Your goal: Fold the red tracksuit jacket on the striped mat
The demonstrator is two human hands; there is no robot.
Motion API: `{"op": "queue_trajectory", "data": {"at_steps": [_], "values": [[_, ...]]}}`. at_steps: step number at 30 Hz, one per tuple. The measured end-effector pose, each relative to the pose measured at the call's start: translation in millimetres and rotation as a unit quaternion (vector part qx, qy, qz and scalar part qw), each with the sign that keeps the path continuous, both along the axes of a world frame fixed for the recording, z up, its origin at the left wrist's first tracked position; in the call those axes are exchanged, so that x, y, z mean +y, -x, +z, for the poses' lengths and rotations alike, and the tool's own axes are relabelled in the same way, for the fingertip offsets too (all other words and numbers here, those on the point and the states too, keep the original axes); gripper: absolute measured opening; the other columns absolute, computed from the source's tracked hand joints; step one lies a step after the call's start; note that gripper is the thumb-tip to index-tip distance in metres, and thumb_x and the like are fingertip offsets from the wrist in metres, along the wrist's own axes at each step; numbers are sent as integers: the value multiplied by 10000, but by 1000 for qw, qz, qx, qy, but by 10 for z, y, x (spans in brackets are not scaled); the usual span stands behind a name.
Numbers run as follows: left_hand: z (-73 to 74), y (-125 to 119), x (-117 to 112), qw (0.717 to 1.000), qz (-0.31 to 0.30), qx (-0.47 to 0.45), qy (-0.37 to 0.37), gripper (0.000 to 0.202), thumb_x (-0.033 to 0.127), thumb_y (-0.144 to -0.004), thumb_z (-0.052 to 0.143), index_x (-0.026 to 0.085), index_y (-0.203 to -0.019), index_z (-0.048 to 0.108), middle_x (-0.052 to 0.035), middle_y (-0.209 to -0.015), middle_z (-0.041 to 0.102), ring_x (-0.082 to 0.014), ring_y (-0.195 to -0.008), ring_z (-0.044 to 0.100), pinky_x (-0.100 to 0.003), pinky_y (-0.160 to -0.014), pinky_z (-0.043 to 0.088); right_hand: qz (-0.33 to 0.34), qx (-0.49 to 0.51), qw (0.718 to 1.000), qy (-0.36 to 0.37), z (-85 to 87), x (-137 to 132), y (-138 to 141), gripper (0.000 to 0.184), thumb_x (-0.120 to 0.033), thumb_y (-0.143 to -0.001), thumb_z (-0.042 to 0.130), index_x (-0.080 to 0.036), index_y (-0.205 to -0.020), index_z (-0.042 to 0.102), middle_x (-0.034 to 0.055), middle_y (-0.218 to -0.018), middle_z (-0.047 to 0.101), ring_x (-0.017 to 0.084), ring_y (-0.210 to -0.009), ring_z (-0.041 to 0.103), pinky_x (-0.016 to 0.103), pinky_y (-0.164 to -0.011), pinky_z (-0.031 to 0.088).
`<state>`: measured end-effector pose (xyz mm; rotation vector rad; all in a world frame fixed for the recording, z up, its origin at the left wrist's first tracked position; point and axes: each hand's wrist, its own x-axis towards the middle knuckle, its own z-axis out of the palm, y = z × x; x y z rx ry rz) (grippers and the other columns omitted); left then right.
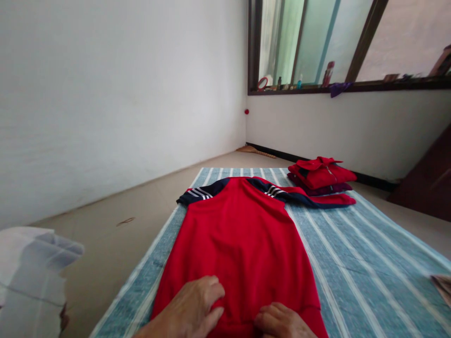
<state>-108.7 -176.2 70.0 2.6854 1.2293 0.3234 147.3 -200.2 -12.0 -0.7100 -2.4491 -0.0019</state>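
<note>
A red shirt (239,230) with navy, white-striped shoulders lies spread flat on a blue striped mat (355,263), collar end away from me. My left hand (192,305) lies flat on the shirt's near hem, fingers stretched out. My right hand (282,321) rests beside it on the same hem, fingers curled down against the cloth; I cannot see whether it grips the fabric.
A stack of folded red and maroon clothes (320,176) sits at the mat's far right corner. A pale plastic bag (33,277) lies on the floor at left. A window sill (352,87) with small bottles runs along the far wall.
</note>
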Motion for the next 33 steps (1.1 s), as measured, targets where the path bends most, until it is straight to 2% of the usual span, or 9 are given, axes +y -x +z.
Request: {"op": "queue_trajectory", "data": {"at_steps": [4,6,7,9,12,17,22,28,33], "values": [[65,-492,545,995,87,42,3,294,251,-872,423,176,-1100,592,-120,-1207,587,-226,-1132,543,-384,-988,446,-38,-20,997,56,463,164,-48,196,-275,-886,523,-191,-711,542,19,-826,640,137,-735,588,238,-680,469],[48,-664,723,987,138,77,38,420,330,-880,434,150,-1248,527,-155,-1389,448,-267,-1312,375,-454,-1072,347,-116,-25,988,102,620,281,-116,92,-227,-840,557,-195,-893,625,70,-1077,648,190,-973,602,303,-849,480],[24,-712,778,981,161,92,53,493,384,-881,436,151,-1314,472,-154,-1452,361,-279,-1368,272,-492,-1099,290,-151,-34,980,122,647,343,-160,229,-235,-818,581,-200,-1039,629,100,-1222,597,230,-1115,555,359,-934,453],[-46,-734,829,971,196,114,78,609,490,-869,425,179,-1390,374,-135,-1505,243,-292,-1405,142,-561,-1109,209,-214,-66,960,167,592,460,-260,540,-313,-770,646,-192,-1284,533,161,-1401,445,319,-1297,398,482,-1021,378],[-154,-666,818,961,223,124,104,695,595,-849,374,227,-1430,276,-103,-1528,147,-284,-1412,63,-587,-1113,131,-262,-107,931,230,327,577,-395,781,-509,-733,659,-151,-1389,430,222,-1456,315,397,-1344,274,589,-1025,322],[-185,-597,788,960,228,124,110,719,651,-836,324,251,-1430,263,-73,-1531,125,-263,-1413,49,-568,-1124,95,-280,-76,942,170,-82,617,-486,789,-670,-756,542,-183,-1371,461,227,-1430,333,417,-1310,312,623,-982,354],[-60,-595,913,955,231,123,143,686,597,-847,352,192,-1400,353,-114,-1511,208,-283,-1401,148,-560,-1115,172,-279,-59,957,55,-217,677,-502,747,-673,-775,509,-151,-1308,538,246,-1313,490,411,-1171,505,558,-838,510],[-49,-697,1495,970,213,103,57,546,420,-886,412,96,-1323,456,-178,-1450,347,-259,-1360,295,-476,-1106,277,-290,-4,957,-6,-187,996,-487,511,-475,-761,635,-176,-1175,614,158,-1164,644,299,-1021,641,394,-806,564],[-194,-1020,2239,976,209,67,12,462,326,-880,430,78,-1262,511,-185,-1384,446,-267,-1308,388,-415,-1060,371,-319,43,944,80,250,1546,-596,240,-272,-851,522,-199,-1047,639,95,-1101,660,210,-994,634,306,-852,512]]}}
